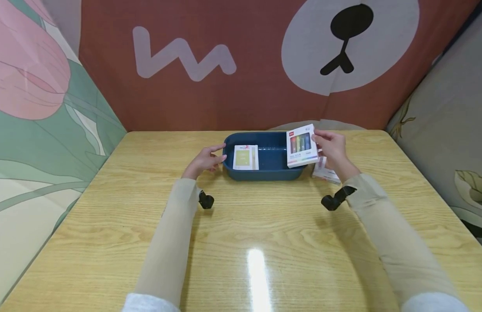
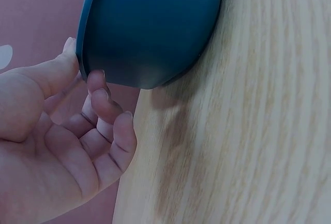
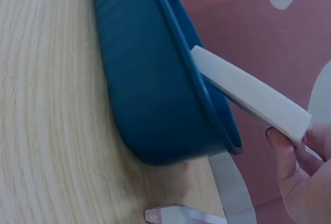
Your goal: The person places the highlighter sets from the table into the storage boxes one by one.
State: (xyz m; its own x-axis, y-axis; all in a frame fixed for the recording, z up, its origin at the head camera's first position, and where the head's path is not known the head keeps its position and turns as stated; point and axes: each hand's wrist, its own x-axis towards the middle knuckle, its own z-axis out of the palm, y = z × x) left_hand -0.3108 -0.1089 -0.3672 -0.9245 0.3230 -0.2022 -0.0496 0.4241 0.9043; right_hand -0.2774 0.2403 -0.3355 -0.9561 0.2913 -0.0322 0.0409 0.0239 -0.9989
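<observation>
One flat white-and-yellow box (image 1: 245, 157) already inside oblong blue plastic bin (image 1: 264, 175), left hand (image 1: 205, 160) pinching its rim, right hand (image 1: 332, 149) pinching white rainbow-printed box (image 1: 302, 146) at its right end, white-and-pink box (image 1: 324, 173) still outside.

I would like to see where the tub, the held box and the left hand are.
Tub (image 1: 264, 175): head view, outer front wall.
Held box (image 1: 301, 146): head view, printed front.
Left hand (image 2: 59, 154): left wrist view, palm side.
</observation>
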